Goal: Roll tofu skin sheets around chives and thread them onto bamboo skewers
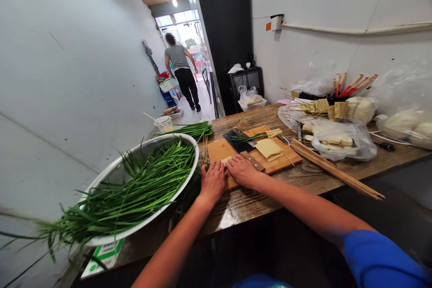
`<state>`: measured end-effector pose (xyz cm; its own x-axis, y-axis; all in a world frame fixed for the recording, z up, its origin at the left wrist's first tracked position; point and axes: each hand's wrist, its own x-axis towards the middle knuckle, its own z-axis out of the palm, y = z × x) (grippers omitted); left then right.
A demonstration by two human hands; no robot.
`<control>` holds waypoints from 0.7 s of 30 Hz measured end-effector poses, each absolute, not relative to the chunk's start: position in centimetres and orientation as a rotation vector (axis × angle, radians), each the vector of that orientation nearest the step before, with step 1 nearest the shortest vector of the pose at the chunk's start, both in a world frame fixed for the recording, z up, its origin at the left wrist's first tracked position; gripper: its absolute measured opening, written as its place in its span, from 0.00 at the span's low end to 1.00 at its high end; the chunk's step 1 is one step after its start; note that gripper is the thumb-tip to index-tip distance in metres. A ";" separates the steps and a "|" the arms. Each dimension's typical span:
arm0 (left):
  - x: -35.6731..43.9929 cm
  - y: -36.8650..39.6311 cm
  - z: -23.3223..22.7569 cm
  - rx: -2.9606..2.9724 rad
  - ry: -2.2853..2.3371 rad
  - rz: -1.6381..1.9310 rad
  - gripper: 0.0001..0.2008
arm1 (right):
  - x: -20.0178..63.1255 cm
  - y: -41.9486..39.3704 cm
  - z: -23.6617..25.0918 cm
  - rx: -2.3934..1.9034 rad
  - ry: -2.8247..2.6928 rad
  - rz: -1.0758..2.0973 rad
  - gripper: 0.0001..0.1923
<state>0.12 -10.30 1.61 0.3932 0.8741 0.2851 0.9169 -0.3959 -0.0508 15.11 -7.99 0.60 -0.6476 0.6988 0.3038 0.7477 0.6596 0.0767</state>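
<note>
My left hand (213,180) and my right hand (241,172) rest side by side on the near left part of a wooden cutting board (216,147). Between their fingertips is a small pale tofu sheet (226,159), mostly hidden by the fingers; both hands press and pinch it. A cleaver with a dark blade (239,143) lies across the board, its wooden handle (253,161) just beyond my right hand. Square tofu sheets (268,147) are stacked to the right, with a thin skewer beside them. Behind the stack lie green stalks with pale rolled ends (274,132).
A big bowl of long green chives (155,189) stands close on the left. Bamboo skewers (334,168) overhang the table's front edge. Plastic bags of white food (337,139) and skewered rolls (320,107) sit at the right. Further off, a person (180,63) walks in the passage.
</note>
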 end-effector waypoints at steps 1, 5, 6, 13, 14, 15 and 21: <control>0.3 -10.9 1.4 -2.421 -1.602 -0.310 0.18 | 14.9 -8.0 0.7 -1.191 -2.628 -0.286 0.17; 0.9 -12.6 0.9 -2.405 -1.617 -0.255 0.24 | 14.3 -8.0 0.9 -1.276 -2.625 -0.266 0.18; 1.0 -12.7 0.8 -2.411 -1.638 -0.228 0.25 | 14.1 -7.9 1.0 -1.290 -2.625 -0.262 0.18; 0.5 -11.4 1.4 -2.501 -1.656 -0.114 0.29 | 14.3 -7.4 0.7 -1.306 -2.602 -0.220 0.21; 0.4 -11.2 1.5 -2.511 -1.653 -0.117 0.29 | 14.3 -7.5 0.5 -1.290 -2.586 -0.220 0.21; 0.3 -10.9 1.6 -2.525 -1.651 -0.115 0.28 | 14.4 -7.6 0.3 -1.275 -2.571 -0.219 0.21; -0.4 -9.2 1.9 -2.570 -1.659 -0.071 0.26 | 14.1 -7.0 0.2 -1.293 -2.580 -0.149 0.21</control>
<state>-0.44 -9.15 1.95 0.4118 0.9075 0.0831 0.9113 -0.4096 -0.0433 14.15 -6.97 0.20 -0.5744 0.7734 0.2682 0.7991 0.6009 -0.0212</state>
